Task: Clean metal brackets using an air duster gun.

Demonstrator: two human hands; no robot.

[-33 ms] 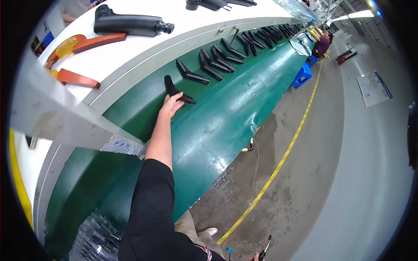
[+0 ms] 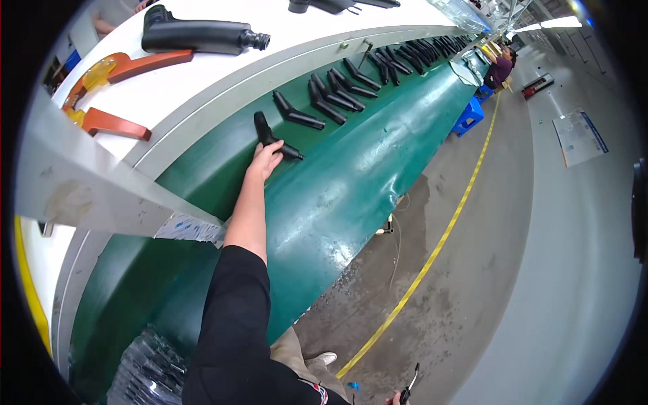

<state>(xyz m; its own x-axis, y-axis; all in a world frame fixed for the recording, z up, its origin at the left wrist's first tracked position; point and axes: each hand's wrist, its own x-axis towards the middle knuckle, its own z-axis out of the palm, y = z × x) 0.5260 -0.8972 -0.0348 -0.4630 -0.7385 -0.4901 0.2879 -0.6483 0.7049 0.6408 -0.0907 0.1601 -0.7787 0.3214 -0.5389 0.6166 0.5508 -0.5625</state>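
My left hand (image 2: 266, 159) reaches out over the green bench surface (image 2: 324, 189), its fingers closed around a black angled plastic handle-like part (image 2: 262, 125). That part lies at the near end of a row of similar black angled parts (image 2: 297, 112) along the back of the bench. Low in the picture, my right hand (image 2: 394, 400) is mostly cut off by the lower edge. It grips a slim tool (image 2: 409, 387) with a black body, a pale shaft and a dark tip; its exact kind is unclear.
A white shelf above holds a larger black housing (image 2: 196, 32) and orange curved parts (image 2: 118, 125). A metal post (image 2: 128, 202) stands left of my arm. Clear plastic trays (image 2: 150, 374) sit lower left. Blue stools (image 2: 467, 117) and a seated person (image 2: 500, 69) are farther along.
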